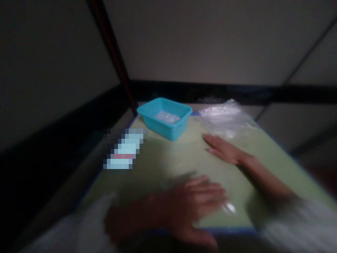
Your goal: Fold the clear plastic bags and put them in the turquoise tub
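Observation:
My left hand (pixel 191 203) is over the near part of the table, its fingers stretched out and the thumb apart, slightly smeared by motion. It holds nothing I can see. Beside its fingertips is a small shiny glint (pixel 230 207), perhaps clear plastic, too blurred to name. Farther off on the right, my right hand (pixel 225 150) lies with its fingers extended on or just above the tabletop, also holding nothing visible. Just beyond it rests crumpled clear plastic sheeting or bags (pixel 226 117). A turquoise plastic basin (pixel 172 130) stands behind both hands, with some whitish, clear-looking plastic (pixel 167 117) inside.
The yellow-green table (pixel 158 168) has a blue edge. At its left side lies a pale rectangular thing (pixel 125 151), pixelated beyond recognition. A wall (pixel 210 42) with a dark band rises behind the table, and a dark reddish post (pixel 113 45) stands at the back left.

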Available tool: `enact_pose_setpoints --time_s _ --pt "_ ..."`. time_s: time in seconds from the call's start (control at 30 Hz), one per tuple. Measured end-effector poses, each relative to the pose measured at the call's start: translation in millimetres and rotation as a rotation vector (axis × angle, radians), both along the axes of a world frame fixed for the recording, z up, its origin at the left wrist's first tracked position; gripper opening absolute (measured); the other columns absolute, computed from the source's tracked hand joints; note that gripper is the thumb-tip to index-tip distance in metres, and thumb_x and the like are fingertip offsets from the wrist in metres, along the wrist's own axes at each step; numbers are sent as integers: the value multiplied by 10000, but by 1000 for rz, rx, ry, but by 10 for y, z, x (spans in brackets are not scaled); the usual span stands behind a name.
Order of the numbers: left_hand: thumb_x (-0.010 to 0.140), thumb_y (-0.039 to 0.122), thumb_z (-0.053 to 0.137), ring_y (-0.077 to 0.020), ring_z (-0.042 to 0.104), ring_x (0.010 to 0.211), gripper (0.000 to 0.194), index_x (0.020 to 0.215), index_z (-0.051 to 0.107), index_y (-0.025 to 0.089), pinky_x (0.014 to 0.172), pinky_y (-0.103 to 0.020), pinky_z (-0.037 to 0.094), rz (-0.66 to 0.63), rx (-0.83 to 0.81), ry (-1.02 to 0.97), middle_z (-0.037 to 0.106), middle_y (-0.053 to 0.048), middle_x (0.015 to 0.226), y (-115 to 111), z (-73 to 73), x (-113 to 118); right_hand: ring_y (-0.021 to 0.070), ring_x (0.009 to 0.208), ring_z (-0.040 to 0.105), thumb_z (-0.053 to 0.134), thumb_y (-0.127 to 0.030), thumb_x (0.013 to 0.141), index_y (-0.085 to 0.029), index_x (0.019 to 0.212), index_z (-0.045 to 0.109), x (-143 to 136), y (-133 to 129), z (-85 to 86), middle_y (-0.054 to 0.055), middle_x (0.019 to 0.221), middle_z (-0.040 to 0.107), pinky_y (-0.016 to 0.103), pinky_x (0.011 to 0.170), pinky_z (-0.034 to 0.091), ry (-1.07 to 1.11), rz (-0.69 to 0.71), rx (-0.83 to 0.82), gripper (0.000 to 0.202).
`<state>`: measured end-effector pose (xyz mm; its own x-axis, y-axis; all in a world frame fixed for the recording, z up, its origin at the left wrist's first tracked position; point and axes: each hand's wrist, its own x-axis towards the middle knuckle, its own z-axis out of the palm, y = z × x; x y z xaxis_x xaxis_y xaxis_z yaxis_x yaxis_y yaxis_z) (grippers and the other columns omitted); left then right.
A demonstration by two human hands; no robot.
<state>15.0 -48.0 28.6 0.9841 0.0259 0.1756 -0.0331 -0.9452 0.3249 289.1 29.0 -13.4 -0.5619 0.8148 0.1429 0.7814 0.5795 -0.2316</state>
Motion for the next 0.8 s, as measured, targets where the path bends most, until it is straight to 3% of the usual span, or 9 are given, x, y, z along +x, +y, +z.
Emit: enact_pose_setpoints --time_s 0.07,0.13,0.27,0.37,0.63,0.8 --pt "895 424 448 -239 373 1336 600 1375 372 71 1159 -454 159 249 33 -24 464 -161 1390 141 -3 -44 260 1388 248 296 -489 965 -251 1477 215 -24 -20 65 72 1510 281 537 1122 208 33 30 -9 571" --pt "888 315 465 -228 463 1266 498 1330 425 88 1149 -445 202 505 69 -48 528 -147 1333 317 -30 -86 256 1376 285 302 -459 972 -256 1458 277 -43 -37 119 65 1490 335 538 1114 232 67 77 -15 527" --pt "875 214 453 -206 565 1146 395 1259 480 128 1120 -425 280 824 128 -57 626 -108 1209 617 -119 -168 260 1320 393 303 -434 976 -243 1378 438 -41 -46 157 68 1406 475 526 1093 297 118 112 19 465" --pt "883 190 426 -212 606 1072 389 1260 469 104 1110 -435 293 903 181 -21 661 -107 1136 711 -166 -209 261 1280 448 301 -428 977 -198 1337 493 -25 -44 148 100 1367 517 507 1071 344 120 95 42 469" --pt "878 174 424 -209 634 991 417 1281 423 69 1097 -426 304 944 237 56 692 -105 1030 744 -180 -217 272 1213 516 305 -401 978 -143 1296 527 -64 -76 187 128 1310 566 499 1018 412 110 101 47 466" --pt "853 176 462 -241 600 1030 348 1195 479 111 977 -410 430 1033 232 38 657 -117 1058 778 -173 -222 267 1195 533 320 -404 976 -181 1304 520 -84 -94 203 113 1294 582 504 998 430 94 102 74 444"
